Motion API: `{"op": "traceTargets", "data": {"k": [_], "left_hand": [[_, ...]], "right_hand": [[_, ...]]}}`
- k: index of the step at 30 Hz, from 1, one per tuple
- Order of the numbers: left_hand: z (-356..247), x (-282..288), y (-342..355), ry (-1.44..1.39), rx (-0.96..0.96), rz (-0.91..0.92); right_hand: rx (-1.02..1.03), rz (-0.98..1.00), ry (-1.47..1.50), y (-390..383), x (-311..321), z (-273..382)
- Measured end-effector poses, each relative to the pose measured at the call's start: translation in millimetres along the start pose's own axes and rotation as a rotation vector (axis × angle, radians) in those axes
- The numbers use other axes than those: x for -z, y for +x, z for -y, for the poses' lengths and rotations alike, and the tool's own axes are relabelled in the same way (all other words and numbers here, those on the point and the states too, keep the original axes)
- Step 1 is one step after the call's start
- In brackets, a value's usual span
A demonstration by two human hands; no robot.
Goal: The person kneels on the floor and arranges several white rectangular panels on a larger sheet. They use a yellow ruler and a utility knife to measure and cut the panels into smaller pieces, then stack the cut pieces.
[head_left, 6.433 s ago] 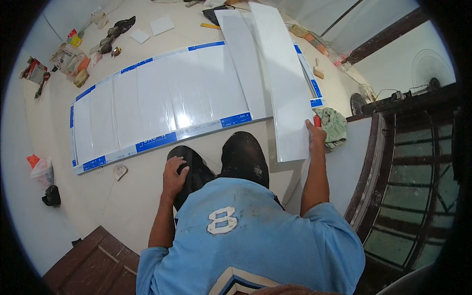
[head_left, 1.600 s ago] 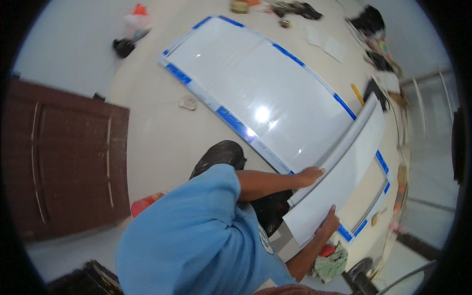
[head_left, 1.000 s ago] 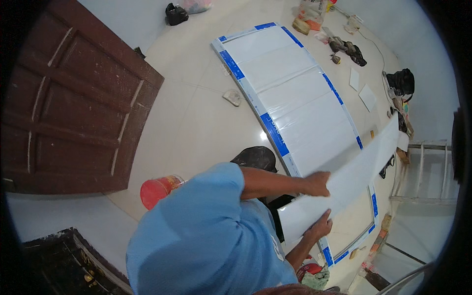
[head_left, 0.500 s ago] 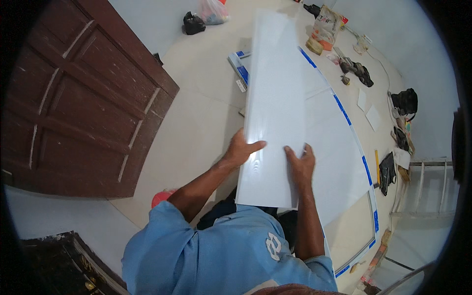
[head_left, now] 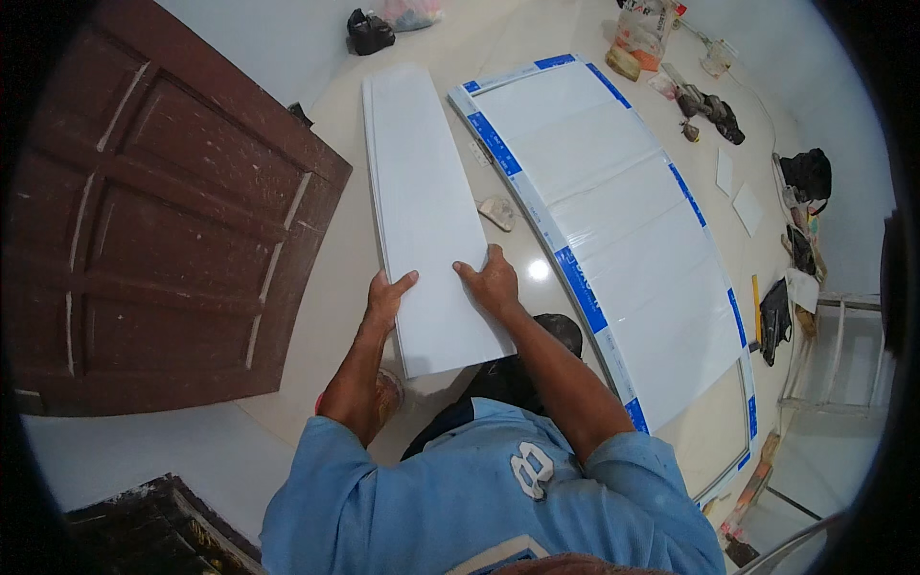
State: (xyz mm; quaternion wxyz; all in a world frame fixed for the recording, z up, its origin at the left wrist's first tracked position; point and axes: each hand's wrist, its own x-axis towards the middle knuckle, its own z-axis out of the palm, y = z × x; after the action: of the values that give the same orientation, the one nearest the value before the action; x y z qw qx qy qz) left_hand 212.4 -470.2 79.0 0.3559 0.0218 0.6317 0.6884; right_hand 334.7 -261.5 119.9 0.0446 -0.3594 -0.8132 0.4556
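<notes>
– Left hand (head_left: 388, 297), right hand (head_left: 493, 284): what have we got?
– Both gripping the white panel (head_left: 431, 201) by opposite long edges, near end, thumbs on top.
– Changed?
– Half a second ago we had it over the blue-labelled frame (head_left: 581, 292). Now it's left of that, above the pale floor (head_left: 326, 331), between frame and brown door (head_left: 182, 216). So panel's off the frame. Far end touching floor? Can't tell.
– Materials?
– Panel: long, flat, smooth, lined left edge; one piece or two, unclear. Frame: rectangular, white infill, glossy creased film. Door: scuffed, recessed rectangles.
</notes>
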Motion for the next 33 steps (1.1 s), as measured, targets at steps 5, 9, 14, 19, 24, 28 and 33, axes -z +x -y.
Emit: {"op": "traceTargets", "data": {"k": [5, 9, 14, 19, 24, 28, 33], "left_hand": [[42, 31, 70, -0.034, 0.059, 0.073], [85, 140, 150, 0.315, 0.142, -0.389], [146, 129, 154, 0.046, 0.440, -0.051], [164, 171, 208, 0.235, 0.424, -0.224], [159, 150, 215, 0.455, 0.446, -0.441], [151, 139, 216, 0.571, 0.452, -0.490], [153, 139, 255, 0.542, 0.546, -0.446]], "right_hand": [[0.069, 0.105, -0.095, 36, -19, -52], [0.123, 0.111, 0.039, 38, 11, -44], [-0.090, -0.174, 0.182, -60, 119, -130], [-0.496, -0.656, 0.072, -189, 155, -241], [-0.853, -0.922, 0.207, -333, 136, -287], [-1.074, -0.929, 0.381, -405, 82, -319], [-1.175, -0.736, 0.564, -446, 9, -338]]}}
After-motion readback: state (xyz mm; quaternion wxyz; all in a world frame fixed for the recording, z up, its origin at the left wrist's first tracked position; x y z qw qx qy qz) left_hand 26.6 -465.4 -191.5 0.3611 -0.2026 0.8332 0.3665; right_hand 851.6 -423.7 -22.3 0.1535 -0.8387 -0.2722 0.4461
